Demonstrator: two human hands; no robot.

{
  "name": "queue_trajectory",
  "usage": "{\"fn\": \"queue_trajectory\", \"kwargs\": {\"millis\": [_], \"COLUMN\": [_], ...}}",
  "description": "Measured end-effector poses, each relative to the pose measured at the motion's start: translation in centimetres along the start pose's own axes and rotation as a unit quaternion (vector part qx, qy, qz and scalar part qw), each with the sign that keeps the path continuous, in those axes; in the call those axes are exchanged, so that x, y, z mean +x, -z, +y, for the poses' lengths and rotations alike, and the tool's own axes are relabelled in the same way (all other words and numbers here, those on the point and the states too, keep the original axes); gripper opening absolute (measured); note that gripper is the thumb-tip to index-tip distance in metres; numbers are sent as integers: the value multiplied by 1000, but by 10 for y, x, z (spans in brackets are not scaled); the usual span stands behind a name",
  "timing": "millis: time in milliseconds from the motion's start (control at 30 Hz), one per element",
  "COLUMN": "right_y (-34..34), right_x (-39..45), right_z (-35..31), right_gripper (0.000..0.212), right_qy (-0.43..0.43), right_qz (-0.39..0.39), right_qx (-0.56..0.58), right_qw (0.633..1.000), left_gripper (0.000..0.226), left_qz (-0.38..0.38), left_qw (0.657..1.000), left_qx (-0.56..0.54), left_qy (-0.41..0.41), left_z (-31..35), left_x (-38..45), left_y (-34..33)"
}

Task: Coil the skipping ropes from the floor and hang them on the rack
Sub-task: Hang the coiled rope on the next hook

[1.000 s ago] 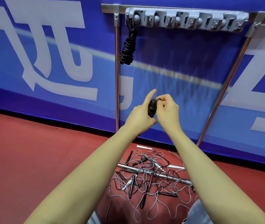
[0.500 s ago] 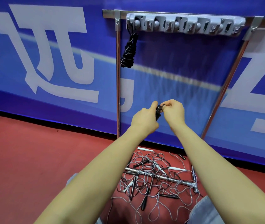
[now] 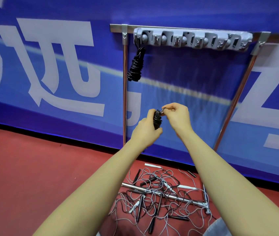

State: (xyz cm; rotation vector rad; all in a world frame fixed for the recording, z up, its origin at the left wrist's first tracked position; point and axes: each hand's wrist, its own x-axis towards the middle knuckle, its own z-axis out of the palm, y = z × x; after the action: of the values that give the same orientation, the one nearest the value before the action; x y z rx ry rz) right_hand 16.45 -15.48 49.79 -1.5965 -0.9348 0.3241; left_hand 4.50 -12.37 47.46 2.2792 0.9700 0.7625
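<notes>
We have a small black coiled rope (image 3: 157, 119) held up in front of us, between both hands, roughly mid-height against the blue banner wall (image 3: 50, 116). Left hand (image 3: 146, 132) is wrapped around the lower part of the bundle, fingers curled tight on it, thumb up along its side. Right hand (image 3: 177, 116) pinches a short loop of the rope at the top of the bundle, thumb and forefinger pressed together on it, other fingers curled in.

Rack (image 3: 191, 40) sits above and slightly right of our hands: grey plastic hook strip on a metal frame standing against the wall. One finished black coil (image 3: 135, 65) hangs from the leftmost hook, just beside the left upright; the other hooks carry nothing.

On the red floor (image 3: 33, 176) below our forearms: a tangled pile of ropes (image 3: 159, 198), thin grey cords with black and white handles mixed in, draped over the rack's bottom bar (image 3: 177, 197). A white handle (image 3: 153, 166) lies at the far edge of the pile near the wall base. How many ropes are in the pile we can't tell
</notes>
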Motion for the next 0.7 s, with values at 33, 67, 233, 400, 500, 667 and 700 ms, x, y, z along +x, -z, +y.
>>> {"fn": "queue_trajectory", "kwargs": {"millis": [33,67,233,400,500,667,700], "right_y": [-1,-2,-5,-4,-5,-17,-20], "right_x": [3,6,26,55,78,127,138], "right_z": [-6,-12,-41,-72,-95,-124,-128], "right_gripper": [15,14,18,13,15,11,11], "right_qy": [7,13,64,124,148,170,166], "right_qz": [-4,-7,-18,-16,-4,27,32], "right_qx": [9,18,19,-27,-37,-47,-44], "right_qw": [1000,1000,998,992,988,984,985], "left_gripper": [53,50,33,30,12,9,8], "left_qz": [10,18,13,64,111,174,185], "left_qw": [999,997,976,974,965,945,943], "left_qx": [-43,-74,-217,-217,-234,-272,-271], "left_qy": [-6,-10,25,-2,-29,-52,-53], "left_z": [0,0,13,25,34,41,43], "left_x": [4,8,33,71,101,158,169], "left_y": [2,5,32,62,78,97,101]}}
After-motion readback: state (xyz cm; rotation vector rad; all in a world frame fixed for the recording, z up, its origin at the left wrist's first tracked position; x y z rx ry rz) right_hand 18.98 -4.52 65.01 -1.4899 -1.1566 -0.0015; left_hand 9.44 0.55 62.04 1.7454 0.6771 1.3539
